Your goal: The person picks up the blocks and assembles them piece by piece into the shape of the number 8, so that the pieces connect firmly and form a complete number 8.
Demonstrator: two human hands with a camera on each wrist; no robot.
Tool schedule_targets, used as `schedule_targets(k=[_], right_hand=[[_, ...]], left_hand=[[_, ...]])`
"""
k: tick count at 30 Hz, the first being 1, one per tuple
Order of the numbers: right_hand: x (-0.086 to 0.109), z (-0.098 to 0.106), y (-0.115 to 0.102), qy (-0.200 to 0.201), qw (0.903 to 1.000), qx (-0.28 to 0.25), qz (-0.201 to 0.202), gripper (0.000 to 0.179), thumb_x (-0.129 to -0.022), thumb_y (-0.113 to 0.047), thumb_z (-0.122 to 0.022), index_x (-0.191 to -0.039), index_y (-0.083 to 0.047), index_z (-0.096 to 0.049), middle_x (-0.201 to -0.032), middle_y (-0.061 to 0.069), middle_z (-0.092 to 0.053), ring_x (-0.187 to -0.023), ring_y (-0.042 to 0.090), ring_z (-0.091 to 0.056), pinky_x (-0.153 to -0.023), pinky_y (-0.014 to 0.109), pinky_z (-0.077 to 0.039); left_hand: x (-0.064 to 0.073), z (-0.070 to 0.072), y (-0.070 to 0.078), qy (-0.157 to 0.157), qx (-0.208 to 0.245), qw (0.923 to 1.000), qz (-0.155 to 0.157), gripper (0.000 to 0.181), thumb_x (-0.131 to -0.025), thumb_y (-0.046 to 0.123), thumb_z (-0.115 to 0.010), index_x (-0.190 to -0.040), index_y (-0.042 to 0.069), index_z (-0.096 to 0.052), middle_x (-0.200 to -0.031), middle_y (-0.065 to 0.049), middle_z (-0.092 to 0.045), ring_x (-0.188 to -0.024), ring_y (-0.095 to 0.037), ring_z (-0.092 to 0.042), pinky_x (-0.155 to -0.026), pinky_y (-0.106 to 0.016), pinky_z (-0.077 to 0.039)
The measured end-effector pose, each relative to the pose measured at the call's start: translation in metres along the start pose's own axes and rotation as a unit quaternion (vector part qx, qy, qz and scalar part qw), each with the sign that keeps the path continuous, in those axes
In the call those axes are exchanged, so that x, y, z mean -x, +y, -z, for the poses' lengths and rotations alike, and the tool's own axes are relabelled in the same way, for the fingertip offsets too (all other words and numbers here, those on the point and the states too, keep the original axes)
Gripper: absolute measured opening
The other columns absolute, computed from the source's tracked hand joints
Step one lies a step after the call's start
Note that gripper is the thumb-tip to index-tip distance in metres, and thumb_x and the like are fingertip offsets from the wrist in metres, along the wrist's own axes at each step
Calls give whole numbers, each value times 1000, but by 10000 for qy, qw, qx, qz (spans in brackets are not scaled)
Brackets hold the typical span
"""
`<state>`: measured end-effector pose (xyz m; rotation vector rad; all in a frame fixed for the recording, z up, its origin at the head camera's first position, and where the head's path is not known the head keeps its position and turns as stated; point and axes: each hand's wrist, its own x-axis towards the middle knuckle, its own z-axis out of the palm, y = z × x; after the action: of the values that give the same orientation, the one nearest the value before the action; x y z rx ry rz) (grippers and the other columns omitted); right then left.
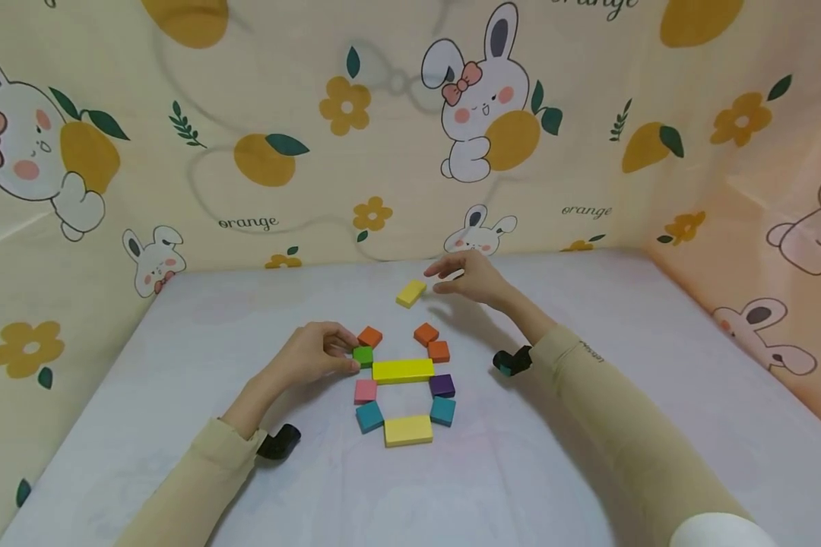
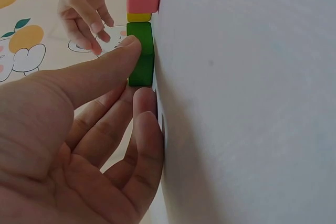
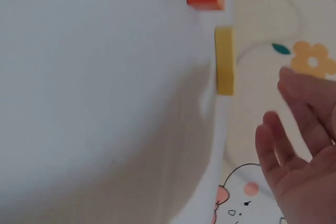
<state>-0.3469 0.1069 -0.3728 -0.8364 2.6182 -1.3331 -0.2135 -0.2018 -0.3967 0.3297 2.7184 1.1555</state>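
My left hand (image 1: 315,353) is at the left side of the block figure, its thumb and fingertips pinching a small green block (image 1: 362,357). In the left wrist view the thumb lies against that green block (image 2: 140,61), and the other fingers are partly hidden behind it. Beyond the figure, my right hand (image 1: 475,277) hovers with loosely bent fingers and holds nothing. Just left of those fingers, a pale yellow block (image 1: 411,293) lies tilted on the table; the right wrist view shows a gap between this yellow block (image 3: 224,61) and the fingertips.
A long yellow block (image 1: 404,371) crosses the figure's middle. Around it lie orange blocks (image 1: 426,333), a pink block (image 1: 366,391), a purple block (image 1: 442,385), teal blocks (image 1: 369,417) and a wide pale yellow block (image 1: 408,431). A patterned cloth wall (image 1: 397,167) rises behind the white table (image 1: 520,471).
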Motion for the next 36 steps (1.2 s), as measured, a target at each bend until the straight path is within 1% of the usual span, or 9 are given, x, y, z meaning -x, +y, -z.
schedule_targets(k=[6, 10, 13, 16, 20, 22, 26, 30, 36], right_hand=[[-13, -2, 4, -463, 9989, -1, -99, 30, -86, -10, -77, -116, -10, -73, -118, -2, -67, -112, 27, -58, -95, 42, -46], [-21, -4, 6, -777, 9966, 39, -282, 36, -87, -9, -77, -122, -12, -70, -124, -5, -64, -116, 27, -56, -95, 41, -47], [-27, -5, 7, -952, 9944, -34, -448, 41, -87, -8, -77, -126, -12, -67, -128, -6, -62, -118, 26, -55, -97, 41, -46], [-34, -7, 8, -996, 9927, -256, -627, 44, -86, -7, -76, -128, -10, -66, -129, -4, -62, -120, 26, -54, -99, 41, -45], [-38, -9, 6, -951, 9898, -655, -832, 45, -86, -3, -76, -129, -6, -64, -131, 3, -62, -123, 31, -52, -102, 42, -42], [-39, -10, 4, -927, 9889, -740, -895, 44, -85, -2, -76, -128, -5, -64, -131, 6, -62, -123, 32, -52, -102, 42, -42], [-40, -12, 3, -962, 9879, -712, -982, 43, -85, -1, -76, -126, -6, -66, -130, 6, -62, -119, 29, -54, -100, 40, -44], [-41, -15, 4, -1100, 9856, -772, -1031, 41, -85, 1, -75, -126, -5, -66, -131, 7, -62, -117, 27, -55, -100, 39, -45], [-43, -18, 8, -1179, 9862, -712, -920, 40, -84, 4, -75, -122, -2, -68, -125, 8, -64, -114, 25, -56, -100, 36, -44]], left_hand=[[0, -1, -3, 12, 35, 10000, -19, 35, -79, 23, -85, -108, 13, -70, -104, 2, -68, -85, -18, -61, -82, -36, -53], [1, -1, -3, 28, 20, 10000, 17, 34, -79, 23, -85, -108, 14, -70, -104, 1, -68, -85, -18, -61, -82, -36, -53], [1, -1, -2, 33, 16, 10000, 43, 34, -79, 23, -85, -108, 14, -70, -104, 2, -68, -85, -18, -61, -83, -36, -53], [2, 0, -2, 25, 52, 10000, 31, 34, -79, 22, -85, -108, 13, -70, -104, 2, -68, -85, -18, -61, -83, -37, -53], [1, -1, -3, 17, 92, 9999, 44, 34, -79, 22, -85, -108, 14, -70, -104, 2, -68, -85, -17, -61, -83, -37, -53], [0, -1, -3, 9, 88, 9999, 56, 34, -79, 22, -85, -108, 14, -70, -104, 2, -68, -86, -17, -61, -83, -37, -53], [-1, -2, -2, -10, 97, 9999, 66, 33, -79, 22, -85, -108, 14, -70, -104, 2, -68, -86, -17, -61, -84, -37, -52], [-1, -2, -3, -18, 124, 9999, 67, 33, -79, 22, -85, -107, 14, -70, -104, 2, -68, -86, -17, -62, -83, -37, -53], [-1, -2, -4, 4, 144, 9999, 66, 33, -79, 22, -85, -107, 15, -70, -104, 3, -68, -86, -17, -62, -83, -36, -53]])
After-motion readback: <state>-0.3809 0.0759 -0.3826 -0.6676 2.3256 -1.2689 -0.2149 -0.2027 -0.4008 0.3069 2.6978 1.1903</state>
